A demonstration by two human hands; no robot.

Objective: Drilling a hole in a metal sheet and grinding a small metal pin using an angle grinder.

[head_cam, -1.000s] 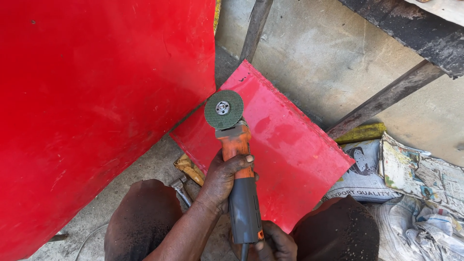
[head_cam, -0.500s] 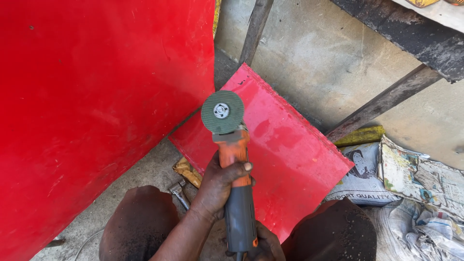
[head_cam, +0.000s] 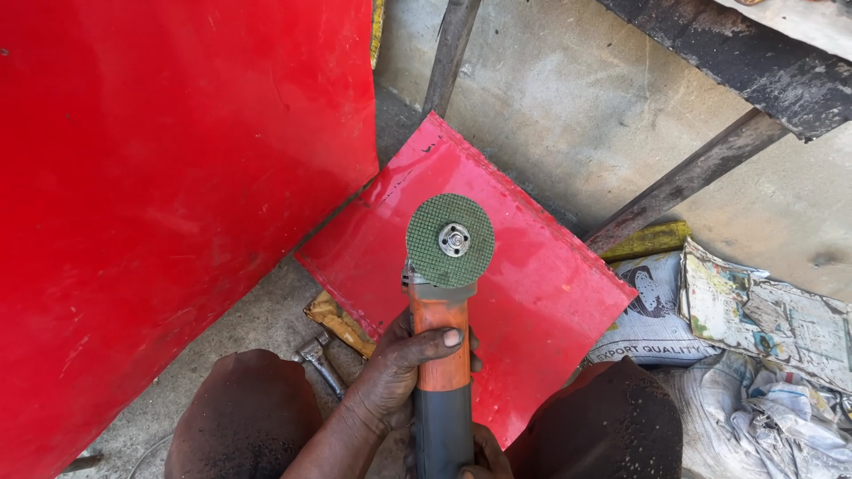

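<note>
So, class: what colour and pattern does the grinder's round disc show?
Dark green with a fine criss-cross mesh pattern on the disc, seen best in the head view.

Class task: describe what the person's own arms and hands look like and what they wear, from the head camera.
The left hand and its forearm are bare: no glove, sleeve, watch or ring shows. Only a sliver of the right hand shows at the bottom edge, gloveless too. The fingers look dusty, nails short.

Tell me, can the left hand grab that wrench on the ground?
Probably yes, but not right now. The left hand is wrapped around the orange grinder. The wrench lies uncovered on the floor just beside it, so it would need to let go first.
</note>
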